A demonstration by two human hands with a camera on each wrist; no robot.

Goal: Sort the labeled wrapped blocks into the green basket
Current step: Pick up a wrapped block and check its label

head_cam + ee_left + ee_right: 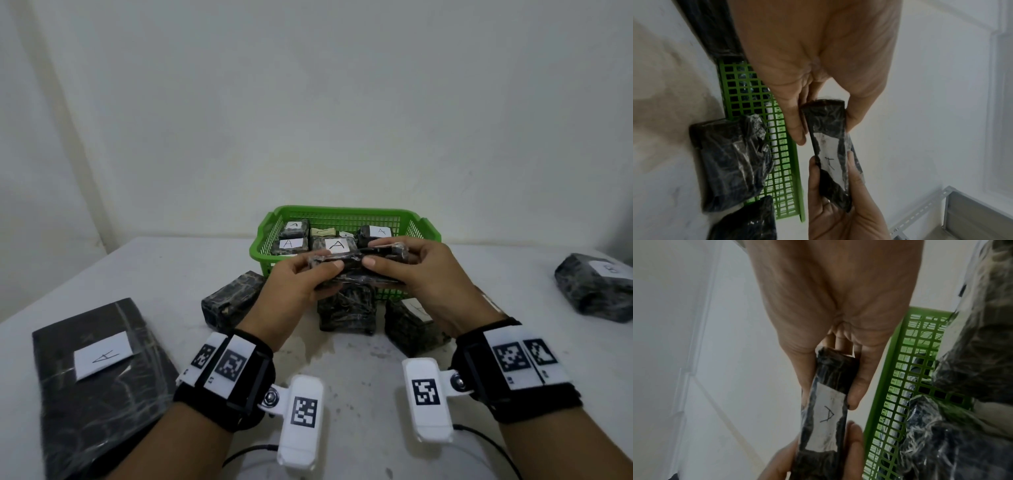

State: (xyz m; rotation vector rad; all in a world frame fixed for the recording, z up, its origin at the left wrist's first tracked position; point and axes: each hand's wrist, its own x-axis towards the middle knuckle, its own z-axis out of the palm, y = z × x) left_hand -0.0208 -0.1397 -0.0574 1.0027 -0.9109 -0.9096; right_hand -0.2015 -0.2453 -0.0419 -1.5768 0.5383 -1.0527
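A: Held item: a flat, dark, plastic-wrapped block [356, 265] with a white paper label, raised just in front of the green plastic mesh basket [342, 214], above its near wall. The right wrist view shows the label [826, 417] marked "A".

B: Grip?

A: Both hands on it. Left hand [294, 287] pinches its left end, thumb on top, fingers curled beneath. Right hand [421, 274] pinches the right end the same way. Block held edge-on to the head camera, roughly level.

B: Inside the basket?

A: Several dark wrapped blocks with white labels; at least four read "A", one at the front middle [337, 245]. One pale, cream-coloured piece [323, 232] lies among them toward the back.

B: Around the basket?

A: Three dark wrapped blocks on the white table [137, 270] against its near wall: one to the front-left [233, 298], one at the front centre [346, 310] beneath the held block, one to the front-right [411, 325] with a label partly hidden by the right hand. Well to the front-left, a large flat dark wrapped slab [99, 383] labelled "A". Far right of the basket, a lumpy grey-black wrapped bundle [596, 291] whose label letter I cannot read.
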